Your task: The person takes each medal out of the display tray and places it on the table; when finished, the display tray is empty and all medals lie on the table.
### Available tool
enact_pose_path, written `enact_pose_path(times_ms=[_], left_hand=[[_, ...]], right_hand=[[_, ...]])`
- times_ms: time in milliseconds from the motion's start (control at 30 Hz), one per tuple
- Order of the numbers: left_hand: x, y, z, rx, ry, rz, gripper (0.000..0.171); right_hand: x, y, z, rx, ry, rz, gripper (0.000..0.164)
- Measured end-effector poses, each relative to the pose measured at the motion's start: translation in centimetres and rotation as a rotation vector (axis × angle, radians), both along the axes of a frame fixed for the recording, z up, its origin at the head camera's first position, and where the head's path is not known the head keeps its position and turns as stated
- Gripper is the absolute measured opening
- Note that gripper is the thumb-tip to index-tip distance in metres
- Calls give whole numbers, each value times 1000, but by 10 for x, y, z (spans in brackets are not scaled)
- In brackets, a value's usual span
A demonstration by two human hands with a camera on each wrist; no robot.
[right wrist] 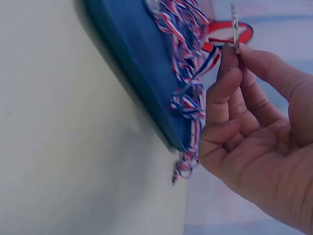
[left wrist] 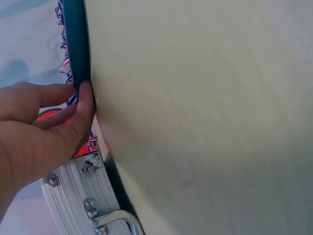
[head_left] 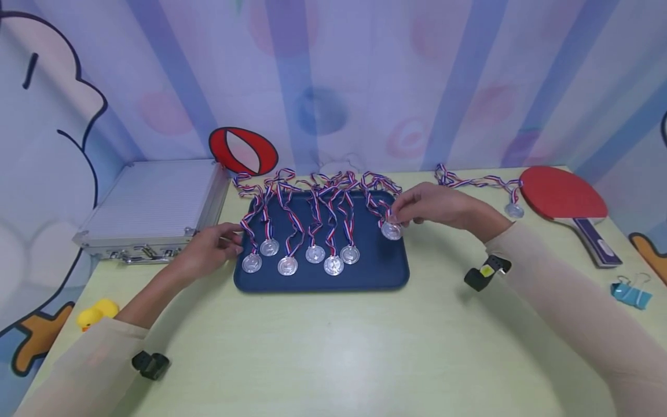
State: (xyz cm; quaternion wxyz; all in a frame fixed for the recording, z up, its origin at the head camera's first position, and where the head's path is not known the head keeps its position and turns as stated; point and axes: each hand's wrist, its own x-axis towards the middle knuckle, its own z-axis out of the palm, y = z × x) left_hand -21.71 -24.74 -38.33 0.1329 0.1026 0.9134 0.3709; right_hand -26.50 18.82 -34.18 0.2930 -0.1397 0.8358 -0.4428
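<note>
A dark blue tray [head_left: 323, 284] lies on the table with several silver medals [head_left: 288, 266] on it, their striped ribbons trailing over its far edge. My left hand [head_left: 205, 253] pinches the tray's left rim between thumb and fingers, as the left wrist view shows along the tray edge [left wrist: 77, 39]. Over the tray's right side, my right hand [head_left: 435, 204] pinches a silver medal [head_left: 391, 231] where its ribbon joins. In the right wrist view this medal [right wrist: 235, 22] is seen edge-on, held up between thumb and forefinger, above the tray [right wrist: 142, 73].
An aluminium case [head_left: 156, 197] stands at the back left, and yellow rubber ducks [head_left: 98, 313] sit nearer on that side. Toward the right lie another medal [head_left: 514, 209] with its ribbon, a red table tennis bat [head_left: 563, 194] and a blue binder clip [head_left: 631, 294]. A wall runs behind the table.
</note>
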Motion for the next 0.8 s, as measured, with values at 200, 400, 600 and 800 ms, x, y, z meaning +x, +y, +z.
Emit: enact_pose_path(times_ms=[200,400,600,800], left_hand=[[-1,0,0,-5,-15,3,46],[-1,0,2,-3,-7,-4,46],[-1,0,2,-8,-24,-1,46],[0,1,2,-14,-29,3,46]], right_hand=[[-13,21,20,22,-1,-33,25],[-22,36,39,31,16,-95,25],[-32,57,52,80,113,-163,29],[-37,82,59,174,232,-214,43]])
